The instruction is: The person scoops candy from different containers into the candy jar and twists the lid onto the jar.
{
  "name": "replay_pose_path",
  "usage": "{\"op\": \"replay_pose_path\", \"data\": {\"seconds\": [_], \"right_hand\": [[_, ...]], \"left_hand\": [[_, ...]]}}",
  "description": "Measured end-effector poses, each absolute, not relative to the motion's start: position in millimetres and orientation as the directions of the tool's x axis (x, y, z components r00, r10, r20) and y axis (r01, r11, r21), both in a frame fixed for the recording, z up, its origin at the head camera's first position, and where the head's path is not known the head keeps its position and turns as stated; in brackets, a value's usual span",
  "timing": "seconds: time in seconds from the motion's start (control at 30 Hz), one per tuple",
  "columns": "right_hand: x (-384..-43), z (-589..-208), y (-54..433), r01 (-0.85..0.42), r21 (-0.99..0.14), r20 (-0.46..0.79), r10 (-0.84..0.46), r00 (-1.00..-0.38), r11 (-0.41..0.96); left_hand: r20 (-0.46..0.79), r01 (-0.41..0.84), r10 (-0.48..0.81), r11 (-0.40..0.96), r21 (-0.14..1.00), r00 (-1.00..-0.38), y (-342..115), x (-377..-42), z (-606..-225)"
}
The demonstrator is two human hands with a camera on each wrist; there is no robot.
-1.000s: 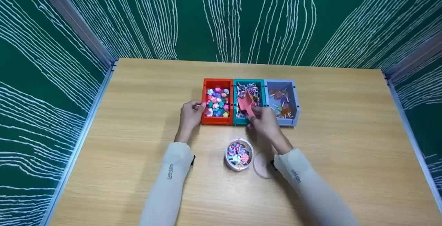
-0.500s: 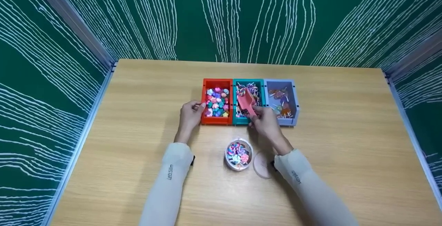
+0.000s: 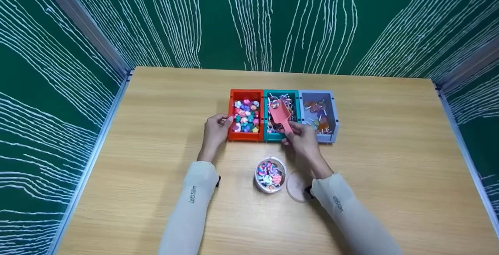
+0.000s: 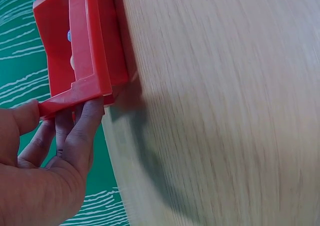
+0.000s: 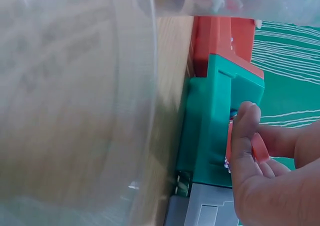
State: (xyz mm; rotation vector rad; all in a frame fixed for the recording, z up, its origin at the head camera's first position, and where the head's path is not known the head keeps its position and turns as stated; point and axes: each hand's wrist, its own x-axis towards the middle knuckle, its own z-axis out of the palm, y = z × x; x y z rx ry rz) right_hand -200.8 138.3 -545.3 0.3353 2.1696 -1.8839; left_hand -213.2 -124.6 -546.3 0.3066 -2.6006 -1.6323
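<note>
My right hand [image 3: 306,141] grips the handle of a pink scoop [image 3: 281,115] over the teal bin [image 3: 276,137]. A small round swirled piece [image 3: 275,104] shows at the scoop's far edge. Small stick lollipops [image 3: 288,100] fill that bin. My left hand [image 3: 216,131] pinches the left wall of the red bin [image 3: 245,137]; in the left wrist view its thumb and fingers [image 4: 82,136] lie on either side of the rim. Colourful little shaped pieces [image 3: 245,116] are in the red bin. In the right wrist view, fingers partly hide the scoop [image 5: 259,147].
On the right a lavender bin [image 3: 336,124] adjoins the teal one and holds translucent lollipops [image 3: 320,115]. Nearer me stands a round clear tub [image 3: 256,180] of larger swirl lollipops, with a clear lid [image 3: 295,188] beside it. Green walls bound the wooden table [image 3: 156,103].
The scoop has shifted slightly right and toward me, and more of its flat inside shows. My left hand has stayed on the red bin.
</note>
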Motion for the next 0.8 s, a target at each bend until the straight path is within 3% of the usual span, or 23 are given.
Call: {"op": "replay_pose_path", "data": {"seconds": [0.27,0.57,0.8], "right_hand": [[-207.2,-535.9,136.3,0.376,-0.911,-0.384,-0.021,-0.923,0.168],[-217.7,-522.4,136.6,0.52,-0.845,-0.517,-0.058,-0.854,-0.126],[-214.8,-522.4,139.1,0.487,-0.868,-0.483,-0.066,-0.873,-0.093]], "left_hand": [[-0.062,-0.142,-0.199,0.416,0.898,-0.978,-125.3,-214.0,-547.3],[-0.088,-0.164,-0.192,0.421,0.892,-0.977,-125.4,-214.8,-547.4],[-0.06,-0.14,-0.194,0.431,0.891,-0.979,-123.5,-213.9,-548.8]]}}
